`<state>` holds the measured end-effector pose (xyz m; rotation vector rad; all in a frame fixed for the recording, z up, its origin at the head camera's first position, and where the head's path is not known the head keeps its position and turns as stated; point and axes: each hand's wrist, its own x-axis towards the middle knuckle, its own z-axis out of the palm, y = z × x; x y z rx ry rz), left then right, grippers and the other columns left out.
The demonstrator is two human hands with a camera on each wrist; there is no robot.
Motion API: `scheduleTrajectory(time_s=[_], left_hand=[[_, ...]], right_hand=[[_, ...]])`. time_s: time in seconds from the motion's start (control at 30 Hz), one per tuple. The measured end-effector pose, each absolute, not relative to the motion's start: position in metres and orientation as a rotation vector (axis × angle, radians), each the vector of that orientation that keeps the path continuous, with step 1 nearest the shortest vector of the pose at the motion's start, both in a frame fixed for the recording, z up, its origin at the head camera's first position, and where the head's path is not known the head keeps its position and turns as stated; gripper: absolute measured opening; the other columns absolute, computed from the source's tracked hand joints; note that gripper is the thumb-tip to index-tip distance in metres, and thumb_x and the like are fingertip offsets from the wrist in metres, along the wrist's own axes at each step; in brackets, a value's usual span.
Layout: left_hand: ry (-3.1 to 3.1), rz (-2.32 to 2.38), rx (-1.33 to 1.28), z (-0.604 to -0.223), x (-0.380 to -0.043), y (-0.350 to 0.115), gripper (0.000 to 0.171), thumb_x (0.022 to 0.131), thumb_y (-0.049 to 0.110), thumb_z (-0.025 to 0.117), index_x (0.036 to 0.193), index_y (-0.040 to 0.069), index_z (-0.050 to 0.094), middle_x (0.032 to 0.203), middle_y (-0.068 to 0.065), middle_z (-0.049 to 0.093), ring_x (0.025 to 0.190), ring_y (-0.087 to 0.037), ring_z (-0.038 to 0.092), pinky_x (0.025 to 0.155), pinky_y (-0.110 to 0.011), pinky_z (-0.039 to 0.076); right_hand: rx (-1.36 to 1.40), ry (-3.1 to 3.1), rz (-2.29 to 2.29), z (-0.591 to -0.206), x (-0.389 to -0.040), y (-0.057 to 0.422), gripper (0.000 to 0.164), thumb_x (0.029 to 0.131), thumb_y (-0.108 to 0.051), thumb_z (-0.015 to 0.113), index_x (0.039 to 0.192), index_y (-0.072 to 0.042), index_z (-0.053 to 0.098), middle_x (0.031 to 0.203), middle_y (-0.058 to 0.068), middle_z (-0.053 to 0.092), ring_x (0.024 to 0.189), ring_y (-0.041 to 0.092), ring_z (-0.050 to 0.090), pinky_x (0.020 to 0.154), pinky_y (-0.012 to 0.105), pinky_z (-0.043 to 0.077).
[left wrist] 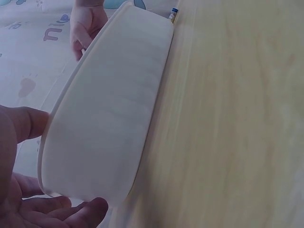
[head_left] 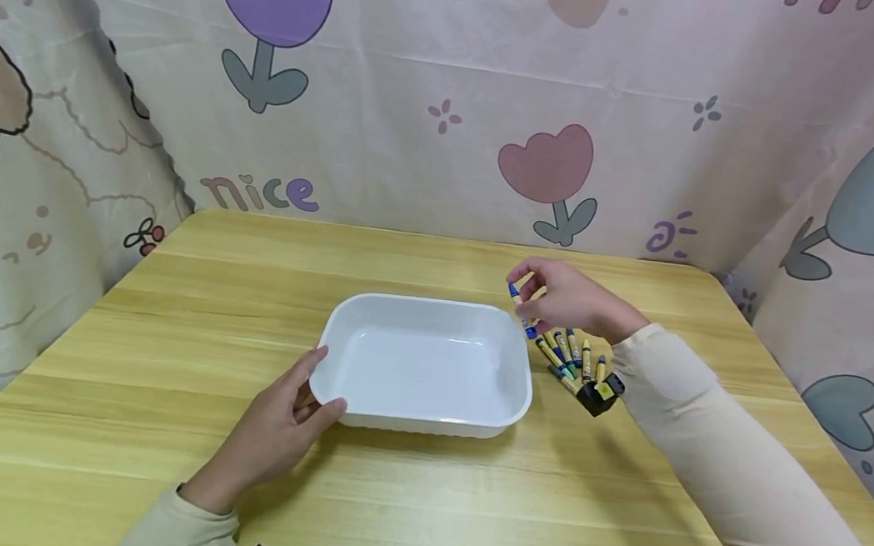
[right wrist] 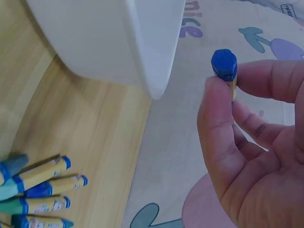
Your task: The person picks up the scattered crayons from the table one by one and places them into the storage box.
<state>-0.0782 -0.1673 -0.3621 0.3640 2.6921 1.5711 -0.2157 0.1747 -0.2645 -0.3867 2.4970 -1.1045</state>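
A white rectangular basin (head_left: 418, 425) sits on the wooden table. At its near-left corner my left hand (head_left: 278, 422) holds the rim, thumb on the front edge and fingers round the left side; the left wrist view shows that hand (left wrist: 33, 190) against the outer wall. Above the basin's far-right corner, my right hand (head_left: 566, 298) pinches a blue crayon (head_left: 516, 296) between thumb and fingers. In the right wrist view the crayon's blue end (right wrist: 224, 64) points toward the camera. Several more crayons (head_left: 558, 347) lie in a loose pile right of the basin, under the right forearm.
The wooden table (head_left: 423, 498) stretches to a patterned cloth backdrop (head_left: 414, 163) at the back and sides. A black wrist camera (head_left: 599, 395) is strapped beneath the right sleeve, close over the crayon pile. The basin's right wall (right wrist: 95, 42) stands beside the pile.
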Motion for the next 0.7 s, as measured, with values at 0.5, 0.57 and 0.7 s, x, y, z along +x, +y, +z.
scheduleTrajectory(time_s=[0.5, 0.57, 0.7], left_hand=[[2.677, 1.560, 0.328, -0.361, -0.077, -0.168, 0.074, 0.097, 0.028, 0.062, 0.152, -0.002, 0.022, 0.147, -0.030, 0.034, 0.124, -0.036, 0.051, 0.093, -0.034, 0.053], [2.669, 1.567, 0.328, -0.361, -0.077, -0.168, 0.074, 0.097, 0.027, 0.062, 0.152, -0.001, 0.022, 0.147, -0.030, 0.033, 0.124, -0.036, 0.051, 0.093, -0.035, 0.053], [2.670, 1.568, 0.334, -0.360, -0.077, -0.168, 0.074, 0.097, 0.028, 0.062, 0.152, -0.001, 0.022, 0.147, -0.030, 0.033, 0.124, -0.037, 0.050, 0.093, -0.035, 0.053]], right_hand=[[-0.545, 2.381, -0.751, -0.269, -0.229, 0.133, 0.040, 0.088, -0.001, 0.066, 0.125, -0.009, 0.054, 0.108, 0.015, 0.053, 0.080, 0.022, 0.062, 0.067, 0.032, 0.061], [-0.562, 2.371, -0.676, -0.270, -0.229, 0.126, 0.039, 0.088, -0.002, 0.067, 0.124, -0.012, 0.056, 0.109, 0.013, 0.054, 0.080, 0.022, 0.064, 0.067, 0.032, 0.061], [-0.594, 2.357, -0.551, -0.274, -0.230, 0.115, 0.037, 0.088, -0.005, 0.070, 0.121, -0.017, 0.058, 0.107, 0.010, 0.056, 0.078, 0.021, 0.065, 0.068, 0.029, 0.061]])
